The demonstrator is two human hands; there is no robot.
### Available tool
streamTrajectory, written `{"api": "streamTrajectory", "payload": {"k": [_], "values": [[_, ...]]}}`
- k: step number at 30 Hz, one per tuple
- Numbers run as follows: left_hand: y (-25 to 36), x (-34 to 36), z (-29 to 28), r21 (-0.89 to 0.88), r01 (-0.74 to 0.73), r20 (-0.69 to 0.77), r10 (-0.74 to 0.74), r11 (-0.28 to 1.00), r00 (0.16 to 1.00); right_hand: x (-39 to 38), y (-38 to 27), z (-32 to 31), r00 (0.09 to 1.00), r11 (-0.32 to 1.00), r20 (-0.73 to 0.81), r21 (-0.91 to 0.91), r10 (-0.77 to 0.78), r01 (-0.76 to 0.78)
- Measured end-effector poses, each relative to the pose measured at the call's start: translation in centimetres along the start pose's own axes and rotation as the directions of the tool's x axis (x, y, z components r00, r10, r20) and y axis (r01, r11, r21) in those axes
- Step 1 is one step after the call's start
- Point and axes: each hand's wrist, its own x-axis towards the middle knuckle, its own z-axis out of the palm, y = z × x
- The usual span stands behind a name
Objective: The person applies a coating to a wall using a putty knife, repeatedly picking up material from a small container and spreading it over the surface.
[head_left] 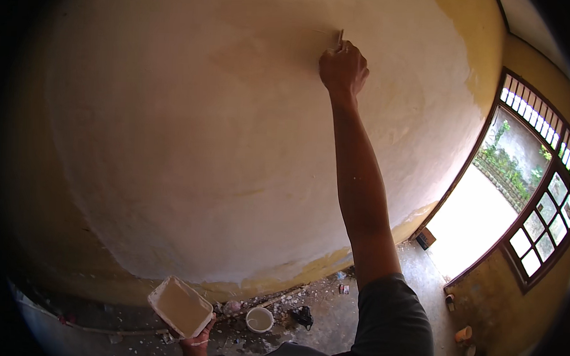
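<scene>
Right hand [344, 69], clenched on a thin pale scraper blade [340, 38] pointing to 12 o'clock against the cream plastered wall [173, 109], while left hand [195, 343] grasps a white rectangular tray [179, 306] at 7 o'clock

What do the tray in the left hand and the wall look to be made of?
The tray in the left hand looks like thin white plastic, with a smooth rim and pale paste inside. The wall seems plastered masonry, matt off-white with uneven patches and yellow paint at its edges; what lies beneath cannot be told.

Room under renovation: half-plastered wall [191, 142], rubble-strewn floor [330, 313], open doorway [480, 218].
</scene>
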Motion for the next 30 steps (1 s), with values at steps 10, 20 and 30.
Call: {"api": "streamTrajectory", "payload": {"k": [10,20,30], "values": [[0.7,0.8,-3.2,0.070,-0.067,0.106,0.060,0.995,0.993,-7.5,-2.0,1.3,0.849,0.846,0.032,0.115,-0.528,0.521],[-0.2,1.8,-3.8,0.154,-0.128,0.225,0.092,0.980,0.970,3.8,10.3,2.3,0.836,0.775,0.085,-0.334,-0.542,0.536],[-1.0,1.7,-3.9,0.073,-0.030,0.093,0.023,0.997,0.995,7.6,11.1,-2.9,0.928,0.928,-0.085,0.124,0.364,-0.352]]}}
